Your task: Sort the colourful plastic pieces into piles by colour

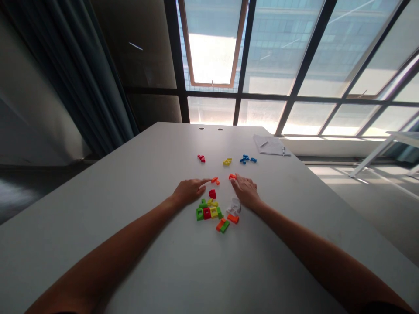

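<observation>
My left hand (188, 191) rests on the table with its index finger stretched out to some small orange plastic pieces (215, 180). The finger touches their left end and nothing is gripped. Across a short gap, my right hand (246, 191) has its thumb and index finger around another orange plastic piece (232, 176), partly covered by the fingertips. Nearer to me lies a loose pile: a red piece (212, 194), green pieces (199, 213), a yellow piece (214, 212) and white pieces (234, 206). An orange piece (233, 218) lies by the white ones.
Beyond my hands sit small groups of red pieces (201, 158), yellow pieces (227, 162) and blue pieces (244, 159). Paper with pens (270, 145) lies at the far right of the white table (147, 270). Windows and a dark curtain (75, 65) stand behind.
</observation>
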Tool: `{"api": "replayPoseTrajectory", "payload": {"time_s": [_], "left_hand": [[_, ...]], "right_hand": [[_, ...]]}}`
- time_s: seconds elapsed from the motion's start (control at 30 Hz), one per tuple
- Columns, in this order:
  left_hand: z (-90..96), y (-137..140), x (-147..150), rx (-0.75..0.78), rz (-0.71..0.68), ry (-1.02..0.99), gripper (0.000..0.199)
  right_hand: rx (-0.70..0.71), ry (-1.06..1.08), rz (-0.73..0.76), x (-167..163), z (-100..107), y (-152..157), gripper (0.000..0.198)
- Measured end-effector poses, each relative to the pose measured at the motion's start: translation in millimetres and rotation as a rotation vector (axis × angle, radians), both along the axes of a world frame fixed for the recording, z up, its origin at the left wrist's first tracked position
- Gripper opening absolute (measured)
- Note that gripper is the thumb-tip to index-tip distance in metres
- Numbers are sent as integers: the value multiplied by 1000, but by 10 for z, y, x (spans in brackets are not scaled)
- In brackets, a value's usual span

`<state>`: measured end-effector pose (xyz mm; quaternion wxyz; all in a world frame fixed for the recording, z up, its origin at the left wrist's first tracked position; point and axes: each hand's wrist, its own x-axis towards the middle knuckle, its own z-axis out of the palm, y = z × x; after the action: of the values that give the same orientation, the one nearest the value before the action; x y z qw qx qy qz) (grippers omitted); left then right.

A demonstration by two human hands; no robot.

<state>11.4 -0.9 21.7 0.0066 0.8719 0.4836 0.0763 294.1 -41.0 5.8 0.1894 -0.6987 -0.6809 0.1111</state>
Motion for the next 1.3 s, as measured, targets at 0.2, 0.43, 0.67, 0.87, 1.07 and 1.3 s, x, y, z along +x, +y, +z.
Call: {"api": "replayPoseTrajectory", "payload": {"time_s": [0.2, 0.43, 0.67, 0.87, 1.07, 1.3], "left_hand": [[-21, 17, -1, 26, -19, 19, 56], [-58, 42, -6, 49, -83, 67, 55], [-29, 15, 41, 47, -142, 105, 63], [-10, -12, 55, 32, -68, 25, 62], [-12, -5, 49, 10, -61, 2, 57], [-53, 20, 34, 5, -63, -49, 51]], "right_hand": [[89, 99, 59, 57, -93, 55, 60], [50, 96, 340, 102, -60, 40, 69], [-12, 0, 525, 76, 14, -73, 69], [-33, -34, 403, 35, -21, -16, 76], [77, 73, 400, 91, -109, 48, 79], [302, 390, 571, 203, -45, -92, 71]]}}
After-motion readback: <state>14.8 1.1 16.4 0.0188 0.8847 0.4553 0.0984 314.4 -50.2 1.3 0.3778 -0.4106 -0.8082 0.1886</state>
